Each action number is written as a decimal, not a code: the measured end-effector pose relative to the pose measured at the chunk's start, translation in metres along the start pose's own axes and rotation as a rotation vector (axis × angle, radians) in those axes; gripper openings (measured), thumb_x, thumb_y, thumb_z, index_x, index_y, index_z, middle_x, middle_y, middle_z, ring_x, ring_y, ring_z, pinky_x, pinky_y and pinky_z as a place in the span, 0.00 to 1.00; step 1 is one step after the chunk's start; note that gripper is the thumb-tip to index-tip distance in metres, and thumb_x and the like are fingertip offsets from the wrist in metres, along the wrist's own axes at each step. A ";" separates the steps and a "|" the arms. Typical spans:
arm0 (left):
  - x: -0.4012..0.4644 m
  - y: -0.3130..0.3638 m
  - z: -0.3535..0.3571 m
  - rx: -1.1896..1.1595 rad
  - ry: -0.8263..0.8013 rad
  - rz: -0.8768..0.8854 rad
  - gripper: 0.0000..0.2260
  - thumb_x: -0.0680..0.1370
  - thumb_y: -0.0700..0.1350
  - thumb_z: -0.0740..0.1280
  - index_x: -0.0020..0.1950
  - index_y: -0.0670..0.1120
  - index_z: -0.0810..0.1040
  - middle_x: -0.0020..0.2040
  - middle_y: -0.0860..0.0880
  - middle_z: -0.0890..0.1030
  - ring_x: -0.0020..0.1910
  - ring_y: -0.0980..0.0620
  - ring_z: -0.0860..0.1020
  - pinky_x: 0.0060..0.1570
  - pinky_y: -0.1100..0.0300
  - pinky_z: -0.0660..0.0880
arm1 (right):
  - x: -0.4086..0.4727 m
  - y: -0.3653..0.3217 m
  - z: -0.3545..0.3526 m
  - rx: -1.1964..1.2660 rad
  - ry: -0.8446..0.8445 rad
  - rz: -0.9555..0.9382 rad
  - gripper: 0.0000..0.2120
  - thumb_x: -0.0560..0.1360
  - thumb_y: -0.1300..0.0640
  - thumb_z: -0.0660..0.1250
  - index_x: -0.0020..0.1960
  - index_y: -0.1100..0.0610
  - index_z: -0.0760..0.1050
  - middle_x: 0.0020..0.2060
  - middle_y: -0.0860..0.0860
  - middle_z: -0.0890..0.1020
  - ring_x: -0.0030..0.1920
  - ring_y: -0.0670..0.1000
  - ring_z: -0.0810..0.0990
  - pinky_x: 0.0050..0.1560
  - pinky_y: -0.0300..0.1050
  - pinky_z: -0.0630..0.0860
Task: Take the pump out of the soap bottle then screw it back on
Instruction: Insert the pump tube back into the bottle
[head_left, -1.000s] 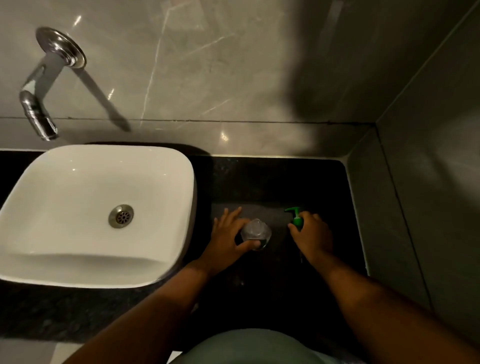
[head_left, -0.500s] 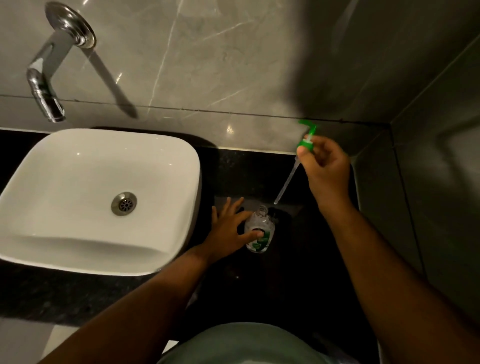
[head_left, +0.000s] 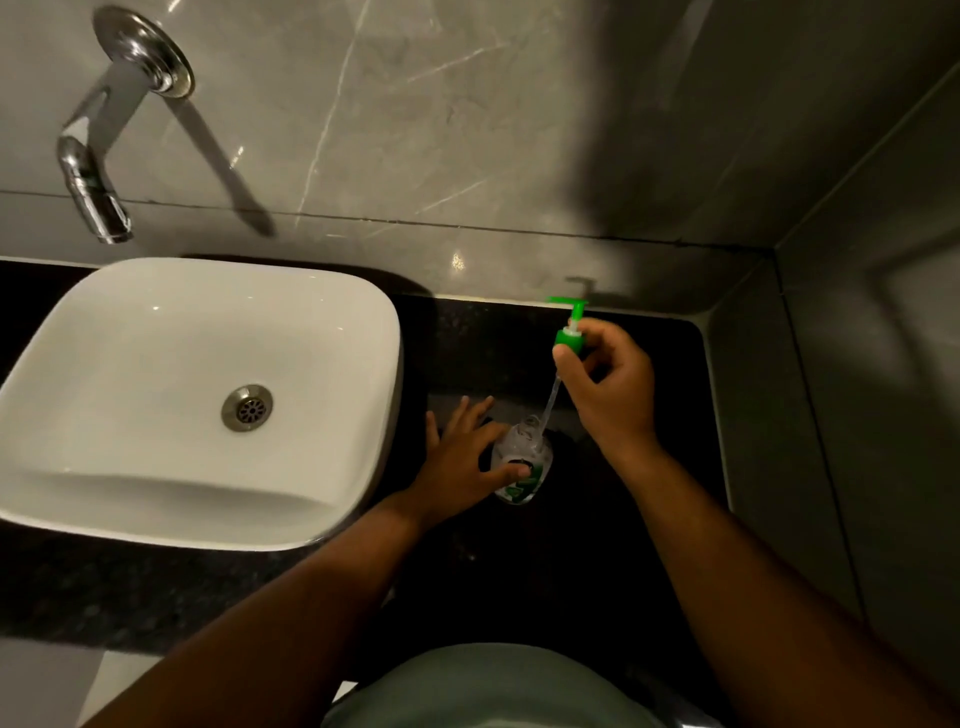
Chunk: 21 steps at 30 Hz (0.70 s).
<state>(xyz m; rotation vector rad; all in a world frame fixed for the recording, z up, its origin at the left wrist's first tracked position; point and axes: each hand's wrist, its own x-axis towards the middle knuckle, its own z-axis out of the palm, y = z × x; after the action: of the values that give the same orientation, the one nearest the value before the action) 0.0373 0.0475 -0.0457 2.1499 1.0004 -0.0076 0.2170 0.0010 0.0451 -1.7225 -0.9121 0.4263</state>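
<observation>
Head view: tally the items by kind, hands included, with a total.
Hands: 2, the left hand and the right hand
Soap bottles: 1, the soap bottle
Pumps: 1, the green pump
Basins: 1, the white basin
Taps: 1, the chrome tap
Counters: 1, the black counter
Total: 7

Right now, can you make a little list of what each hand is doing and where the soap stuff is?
left hand: steadies the soap bottle on the dark counter
right hand: holds the green pump by its collar, raised
pump tube: lower end at the bottle's open neck
pump: not screwed on
sink: white, left of the bottle
tap: on the wall
</observation>
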 end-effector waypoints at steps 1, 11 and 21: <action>0.000 0.000 0.001 0.004 0.001 0.003 0.31 0.70 0.70 0.63 0.69 0.57 0.69 0.79 0.53 0.51 0.77 0.53 0.40 0.68 0.37 0.29 | -0.001 0.001 -0.001 0.011 0.009 0.007 0.14 0.73 0.58 0.71 0.57 0.57 0.77 0.46 0.52 0.82 0.41 0.48 0.80 0.40 0.35 0.76; 0.000 0.002 0.002 -0.022 -0.001 0.008 0.30 0.70 0.69 0.64 0.69 0.58 0.69 0.79 0.53 0.52 0.77 0.52 0.41 0.68 0.37 0.29 | 0.008 -0.008 -0.003 0.058 0.061 -0.039 0.12 0.73 0.59 0.70 0.56 0.58 0.77 0.46 0.49 0.81 0.42 0.43 0.79 0.42 0.32 0.76; 0.002 0.001 0.005 0.002 -0.007 0.007 0.30 0.71 0.68 0.63 0.70 0.57 0.68 0.79 0.52 0.52 0.77 0.51 0.42 0.68 0.35 0.30 | -0.060 0.039 0.008 -0.150 -0.236 0.175 0.11 0.69 0.57 0.73 0.50 0.52 0.78 0.43 0.47 0.82 0.44 0.42 0.80 0.45 0.42 0.80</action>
<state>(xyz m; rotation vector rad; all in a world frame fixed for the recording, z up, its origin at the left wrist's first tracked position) 0.0407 0.0447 -0.0491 2.1535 0.9893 -0.0129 0.1871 -0.0435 -0.0035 -1.9262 -0.9848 0.7038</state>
